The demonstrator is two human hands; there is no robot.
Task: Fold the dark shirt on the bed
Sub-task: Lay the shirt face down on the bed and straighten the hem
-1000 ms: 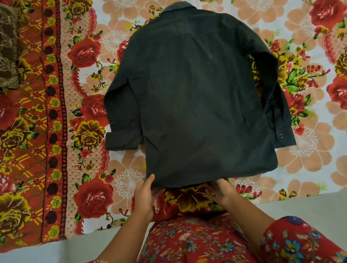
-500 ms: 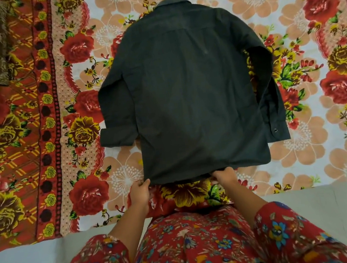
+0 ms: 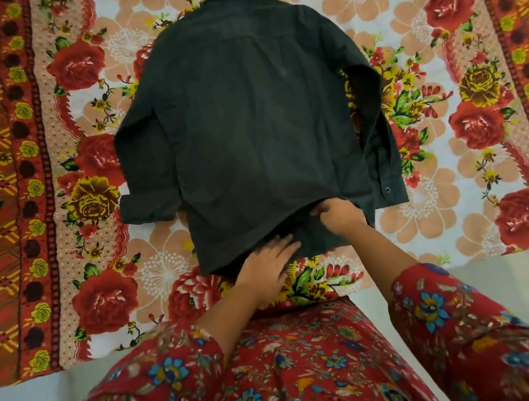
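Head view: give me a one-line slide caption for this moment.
Dark shirt lies back-up on the floral bedsheet; right hand pinches its hem while left hand rests flat beside it.

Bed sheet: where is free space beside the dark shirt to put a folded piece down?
The floral sheet lies bare left of the dark shirt, past the rolled cuff, and right of the buttoned cuff. The near hem is crowded: left hand and right hand work there.

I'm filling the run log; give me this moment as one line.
stage: hem adjustment | dark shirt: back up, flat on bed sheet | left hand: flat on hem | right hand: pinching hem | fold: not yet made
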